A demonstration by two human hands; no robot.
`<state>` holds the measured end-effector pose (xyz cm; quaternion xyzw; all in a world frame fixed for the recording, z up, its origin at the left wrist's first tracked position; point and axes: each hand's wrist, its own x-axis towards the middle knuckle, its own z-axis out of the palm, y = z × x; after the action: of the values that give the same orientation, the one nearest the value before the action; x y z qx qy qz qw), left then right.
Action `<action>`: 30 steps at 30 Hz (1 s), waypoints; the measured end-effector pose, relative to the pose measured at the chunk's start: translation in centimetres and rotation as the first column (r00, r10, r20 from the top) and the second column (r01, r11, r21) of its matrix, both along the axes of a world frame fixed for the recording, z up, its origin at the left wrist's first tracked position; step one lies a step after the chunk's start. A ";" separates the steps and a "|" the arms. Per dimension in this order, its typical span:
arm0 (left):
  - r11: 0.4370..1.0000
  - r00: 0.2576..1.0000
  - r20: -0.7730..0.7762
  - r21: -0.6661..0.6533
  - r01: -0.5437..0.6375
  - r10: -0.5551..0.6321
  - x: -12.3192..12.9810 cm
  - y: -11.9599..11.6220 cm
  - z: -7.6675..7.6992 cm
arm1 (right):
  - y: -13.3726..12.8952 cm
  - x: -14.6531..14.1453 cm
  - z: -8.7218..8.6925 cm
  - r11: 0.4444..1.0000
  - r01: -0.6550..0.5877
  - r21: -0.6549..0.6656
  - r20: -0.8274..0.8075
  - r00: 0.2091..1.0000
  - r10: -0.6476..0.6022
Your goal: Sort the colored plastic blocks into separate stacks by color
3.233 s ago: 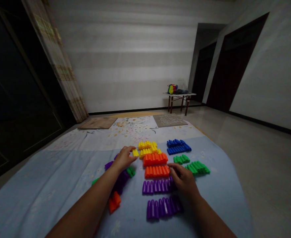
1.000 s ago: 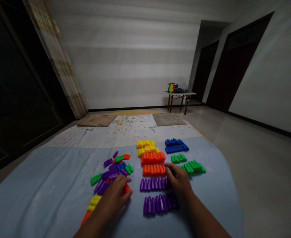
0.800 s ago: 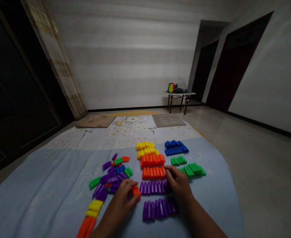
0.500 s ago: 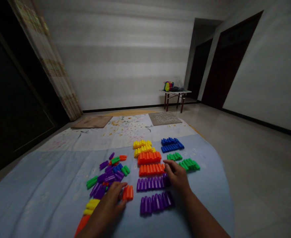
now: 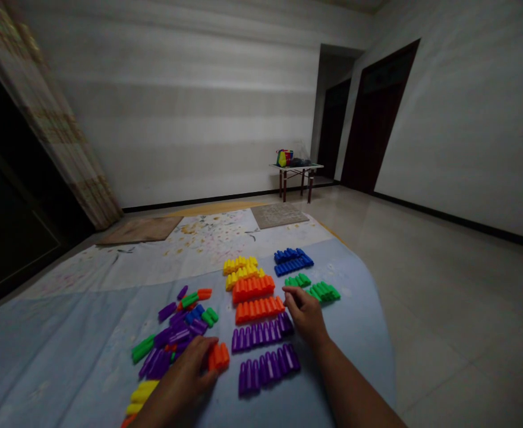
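Observation:
My left hand (image 5: 192,368) curls its thumb and fingers around a small group of orange pieces (image 5: 219,356) on the blue cloth. Above the right end of an orange row (image 5: 260,310), my right hand (image 5: 303,309) has its thumb and index finger slightly apart, with nothing visible between them. Two purple rows (image 5: 269,371) lie nearest me, with orange rows and yellow rows (image 5: 241,264) behind. Blue rows (image 5: 293,261) and green pieces (image 5: 324,291) are to the right. A mixed pile of purple pieces (image 5: 179,336), green, blue and orange ones lies left, partly hidden by my left hand.
Yellow pieces (image 5: 142,392) sit beside my left forearm. A brown mat (image 5: 141,230) and a grey mat (image 5: 279,216) lie at the cloth's far edge. Beyond stands a small table (image 5: 297,167) with a colourful item and a bag, near dark doors.
The view has turned right, so the pieces and cloth appear further left. My left hand stays around the orange pieces; my right hand remains near the orange row's end.

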<state>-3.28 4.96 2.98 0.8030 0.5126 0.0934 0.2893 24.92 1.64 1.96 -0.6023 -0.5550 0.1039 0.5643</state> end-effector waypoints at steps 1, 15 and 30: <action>1.000 1.000 0.012 -0.005 0.010 -0.010 0.2 0.2 0.6 | 0.0 -0.1 0.0 1.000 0.000 -0.001 0.004 1.000 0.000; 0.933 0.992 -0.085 0.343 0.112 -0.088 11.4 6.5 6.2 | 0.4 0.0 0.0 1.000 0.009 0.014 -0.030 1.000 -0.008; 0.934 0.975 -0.213 0.334 0.126 -0.056 14.5 9.0 4.0 | 0.3 -0.3 0.3 0.999 0.005 0.035 -0.022 1.000 -0.004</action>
<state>11.22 14.01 7.01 0.8695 0.4768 0.0871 0.0950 24.58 1.95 2.23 -0.5925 -0.5493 0.0995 0.5808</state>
